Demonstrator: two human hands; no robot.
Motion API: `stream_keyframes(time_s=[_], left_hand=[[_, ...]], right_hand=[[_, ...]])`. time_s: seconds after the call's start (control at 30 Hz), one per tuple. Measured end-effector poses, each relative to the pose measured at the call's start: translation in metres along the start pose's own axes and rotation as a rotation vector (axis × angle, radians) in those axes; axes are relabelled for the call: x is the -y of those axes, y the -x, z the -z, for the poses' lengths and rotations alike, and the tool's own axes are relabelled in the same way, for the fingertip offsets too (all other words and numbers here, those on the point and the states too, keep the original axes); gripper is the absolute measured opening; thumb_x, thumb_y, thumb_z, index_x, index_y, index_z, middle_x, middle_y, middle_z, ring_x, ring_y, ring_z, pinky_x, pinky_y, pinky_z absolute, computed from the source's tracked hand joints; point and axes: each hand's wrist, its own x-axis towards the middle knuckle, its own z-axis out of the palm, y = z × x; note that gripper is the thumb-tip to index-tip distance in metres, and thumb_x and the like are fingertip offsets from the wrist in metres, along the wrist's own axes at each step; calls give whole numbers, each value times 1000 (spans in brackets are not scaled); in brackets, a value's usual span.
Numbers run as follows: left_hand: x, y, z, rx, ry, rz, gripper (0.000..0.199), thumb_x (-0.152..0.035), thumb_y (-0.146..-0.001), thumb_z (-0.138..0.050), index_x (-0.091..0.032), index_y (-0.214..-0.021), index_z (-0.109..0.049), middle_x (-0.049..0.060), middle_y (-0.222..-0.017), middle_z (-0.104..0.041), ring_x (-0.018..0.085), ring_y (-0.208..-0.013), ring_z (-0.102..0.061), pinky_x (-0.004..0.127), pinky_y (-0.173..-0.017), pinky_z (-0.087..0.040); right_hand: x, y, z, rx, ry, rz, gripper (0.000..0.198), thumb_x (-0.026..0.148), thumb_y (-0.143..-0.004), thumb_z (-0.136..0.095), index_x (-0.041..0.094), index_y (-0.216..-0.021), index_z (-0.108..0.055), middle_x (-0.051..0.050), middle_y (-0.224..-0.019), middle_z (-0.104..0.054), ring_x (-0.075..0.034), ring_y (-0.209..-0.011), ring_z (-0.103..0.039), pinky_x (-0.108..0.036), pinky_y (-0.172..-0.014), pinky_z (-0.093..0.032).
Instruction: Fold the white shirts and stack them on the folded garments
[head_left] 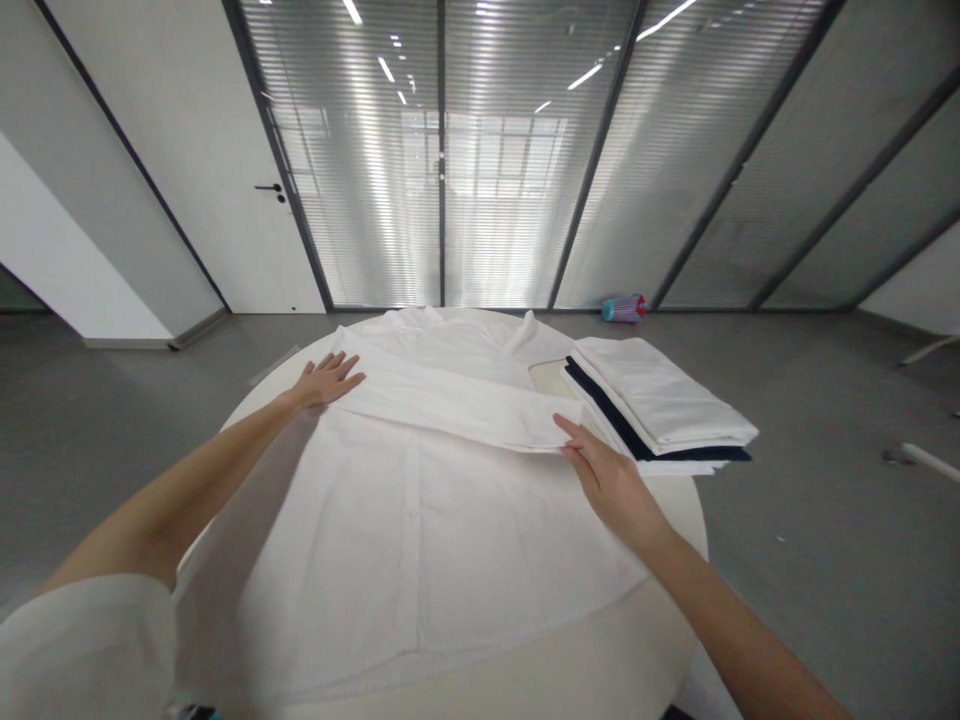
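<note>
A white button-up shirt (375, 530) lies spread on a round white table (600, 660), its collar end at the far side. One sleeve (457, 405) is laid across the shirt's front from left to right. My left hand (328, 381) rests flat on the shirt near the left shoulder, fingers spread. Toward the right, my right hand (604, 475) pinches the end of that sleeve between thumb and fingers. The shirt's other sleeve cannot be made out.
A stack of folded clothes (660, 395), white with a dark layer between, sits at the table's right edge, partly overhanging. On the floor beyond lies a blue and red item (623, 308) by the glass partition (495, 200). Pale legs of furniture (930, 460) show at right.
</note>
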Motion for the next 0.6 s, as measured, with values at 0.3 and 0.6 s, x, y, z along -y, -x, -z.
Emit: stream_keyframes(time_s=[0.3, 0.6], left_hand=[[3, -3, -4, -34, 31, -6, 78, -71, -95, -22, -29, -161, -22, 9, -168, -16, 32, -154, -13, 59, -120, -13], [3, 0, -4, -51, 32, -3, 76, -69, -97, -21, -27, -160, -25, 8, -167, -20, 30, -154, -16, 56, -120, -16]], right_hand=[[-28, 28, -28, 143, 175, 29, 39, 30, -102, -41, 19, -135, -58, -14, -131, -67, -29, -118, -67, -47, -100, -56], [-24, 25, -20, 112, 205, 66, 39, 29, -103, -39, 12, -130, -61, -20, -135, -63, -29, -128, -60, -49, -108, -50]])
